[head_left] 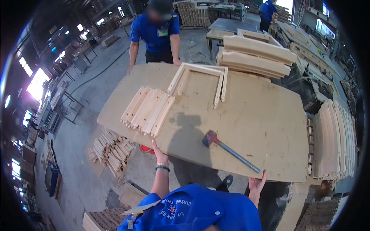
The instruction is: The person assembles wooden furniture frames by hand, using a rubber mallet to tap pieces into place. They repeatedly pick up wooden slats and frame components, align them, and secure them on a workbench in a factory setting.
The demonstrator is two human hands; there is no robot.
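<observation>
A large tan board point(266, 115) spans the middle like a tabletop. My left hand point(160, 156) grips its near edge, thumb on top and the other fingers hidden below. Further right along that edge, my right hand point(257, 185) holds the board close to the handle end of a mallet point(235, 154). The mallet lies on the board, its dark red head pointing up and left. Short wooden slats with holes point(148, 109) rest side by side near the left end. Behind them sits a three-sided wooden frame point(204, 67).
Across the board a co-worker in blue point(156, 34) has both hands at its far edge. Curved wooden parts point(256, 56) are stacked at the far right, with another stack point(333, 142) beside the right end. Loose sticks point(111, 150) lie piled on the floor, left.
</observation>
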